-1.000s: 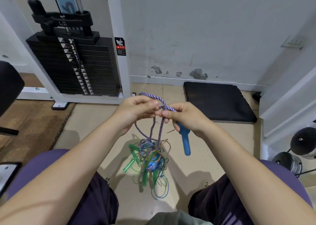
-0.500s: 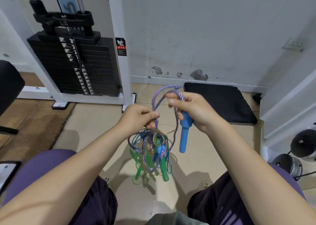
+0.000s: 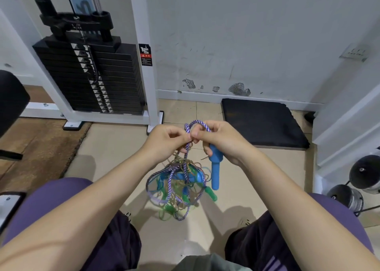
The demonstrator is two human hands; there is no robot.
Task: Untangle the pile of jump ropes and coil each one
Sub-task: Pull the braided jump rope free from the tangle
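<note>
Rope fills both my hands right now. My left hand (image 3: 168,140) pinches the purple braided rope (image 3: 187,147) between thumb and fingertips, fingers curled in close. My right hand (image 3: 222,141) sits just beside it, almost knuckle to knuckle, with a small loop of the same purple rope arching over its index finger while the lower fingers wrap the top of a blue handle (image 3: 214,168). That handle hangs straight down out of my fist, its free end pointing at the floor.

Below my hands dangles the tangle (image 3: 181,185) — purple braid, thin blue and greenish cords and some yellowish strands all knotted into one loose ball. A second blue handle lies crosswise inside it, and green handles (image 3: 210,193) poke out at the lower right and bottom. I cannot tell how many ropes are in there. The lowest purple loop hangs near the tiled floor (image 3: 115,151); whether it touches I cannot say.

I am seated, my knees in dark shorts on either side of the tangle. Ahead on the left stands a weight stack (image 3: 90,79) in a white frame, and a black mat (image 3: 261,122) lies on the floor against the scuffed wall — well apart from the ropes. Dumbbells (image 3: 364,174) sit at the far right edge.
</note>
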